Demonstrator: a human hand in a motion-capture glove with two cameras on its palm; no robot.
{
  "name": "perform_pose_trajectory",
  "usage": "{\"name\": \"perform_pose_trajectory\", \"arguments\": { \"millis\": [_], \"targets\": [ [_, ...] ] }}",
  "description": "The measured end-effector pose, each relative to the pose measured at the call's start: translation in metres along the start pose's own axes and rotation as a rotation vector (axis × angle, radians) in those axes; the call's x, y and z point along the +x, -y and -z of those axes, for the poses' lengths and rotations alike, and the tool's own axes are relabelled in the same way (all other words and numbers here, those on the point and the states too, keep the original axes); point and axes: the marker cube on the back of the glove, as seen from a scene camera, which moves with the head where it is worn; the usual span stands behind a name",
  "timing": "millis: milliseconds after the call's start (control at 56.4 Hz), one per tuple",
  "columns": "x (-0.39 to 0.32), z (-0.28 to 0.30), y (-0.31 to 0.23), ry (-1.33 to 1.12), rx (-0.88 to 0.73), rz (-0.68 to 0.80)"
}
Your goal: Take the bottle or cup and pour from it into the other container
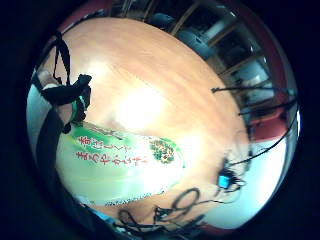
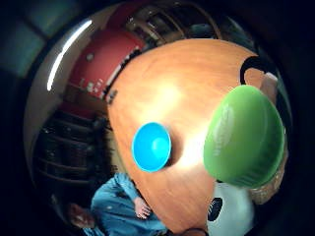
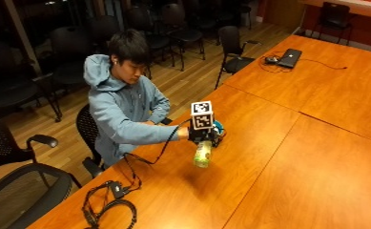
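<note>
A green-labelled bottle [image 3: 202,153] hangs upright above the worktop [image 3: 299,157], lifted clear, with the gloved right hand [image 3: 200,135] wrapped around its upper part, fingers curled round it. Its green cap [image 2: 244,136] appears on. A blue bowl [image 2: 151,146] sits just beside it (the likely target). Pick-up looks done; tilting and pouring remain.

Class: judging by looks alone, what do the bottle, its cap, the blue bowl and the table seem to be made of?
Bottle: probably clear plastic, with a glossy printed green label.
Cap: likely green plastic, ridged round its rim.
Blue bowl: probably plastic, smooth and even in colour.
Table: wood or wood veneer; orange-brown and shiny.
</note>
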Motion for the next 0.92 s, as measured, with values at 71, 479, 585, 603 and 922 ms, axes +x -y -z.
{"name": "perform_pose_trajectory", "arguments": {
  "millis": [71,479,585,603,922],
  "targets": [
    [-0.042,-0.010,0.007,-0.159,-0.033,0.050],
    [-0.257,-0.093,0.023,-1.122,-0.114,0.468],
    [-0.274,-0.104,0.023,-1.152,-0.114,0.496],
    [-0.277,-0.106,0.024,-1.151,-0.114,0.492],
    [-0.279,-0.109,0.023,-1.077,-0.115,0.519]
  ]
}}
